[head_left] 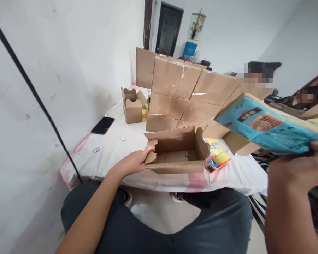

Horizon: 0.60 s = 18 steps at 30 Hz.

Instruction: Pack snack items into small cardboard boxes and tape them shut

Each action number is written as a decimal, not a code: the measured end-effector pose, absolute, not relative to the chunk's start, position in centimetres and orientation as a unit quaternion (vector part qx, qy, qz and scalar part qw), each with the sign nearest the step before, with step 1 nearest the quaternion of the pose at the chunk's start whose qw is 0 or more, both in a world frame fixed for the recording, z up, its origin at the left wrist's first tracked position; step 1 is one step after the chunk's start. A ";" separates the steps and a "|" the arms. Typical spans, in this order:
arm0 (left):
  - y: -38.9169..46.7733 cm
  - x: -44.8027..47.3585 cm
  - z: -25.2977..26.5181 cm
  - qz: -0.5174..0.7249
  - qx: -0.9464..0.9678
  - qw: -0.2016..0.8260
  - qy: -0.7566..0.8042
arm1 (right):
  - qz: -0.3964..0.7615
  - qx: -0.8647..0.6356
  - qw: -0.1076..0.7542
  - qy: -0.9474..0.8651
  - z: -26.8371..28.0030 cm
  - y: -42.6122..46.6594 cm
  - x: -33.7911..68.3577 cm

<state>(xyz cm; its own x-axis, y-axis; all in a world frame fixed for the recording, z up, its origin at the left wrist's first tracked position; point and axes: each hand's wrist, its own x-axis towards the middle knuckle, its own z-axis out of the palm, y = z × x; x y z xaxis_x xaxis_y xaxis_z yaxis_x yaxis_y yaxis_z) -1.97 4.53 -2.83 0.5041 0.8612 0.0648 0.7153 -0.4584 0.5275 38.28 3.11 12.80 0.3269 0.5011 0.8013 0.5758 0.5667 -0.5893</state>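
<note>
An open cardboard box [180,168], empty inside, sits at the front edge of the cloth-covered table. My left hand [139,158] grips its left end wall at the notched flap, fingers curled over the edge. Off to the right, my right hand [299,167] is raised and closed on the lower edge of a blue food packet [267,123] with a yellowish rim. The packet is tilted and well apart from the box. Its fingers are partly hidden by the packet and blurred.
A smaller cardboard box [134,112] and a black phone [102,126] lie at the back left. Cardboard panels [188,84] stand taped behind the open box. An orange-edged packet [218,161] lies right of it. Two people [259,72] are beyond. A black cable [37,91] hangs left.
</note>
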 end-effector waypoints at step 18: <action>6.7 -3.4 -4.5 0.205 0.863 0.108 0.450 | 0.108 -0.472 0.597 -0.639 6.1 8.2 26.9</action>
